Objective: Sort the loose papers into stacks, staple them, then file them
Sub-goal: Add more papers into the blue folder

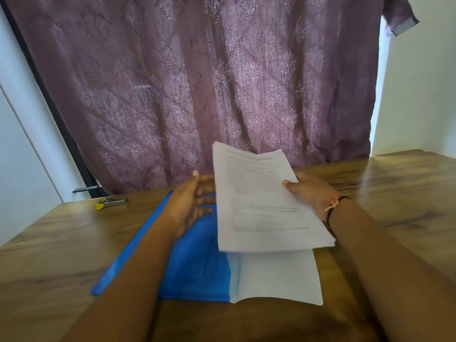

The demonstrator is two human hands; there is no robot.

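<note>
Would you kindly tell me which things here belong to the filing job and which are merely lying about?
For the job: paper stack held in the right hand, white sheet on the blue folder, stapler.
Merely there: purple curtain, wrist thread.

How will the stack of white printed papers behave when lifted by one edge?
The stack of white printed papers, gripped at one edge by the right hand, probably droops at its free side. Fanned edges suggest loose sheets that may slide apart.
</note>
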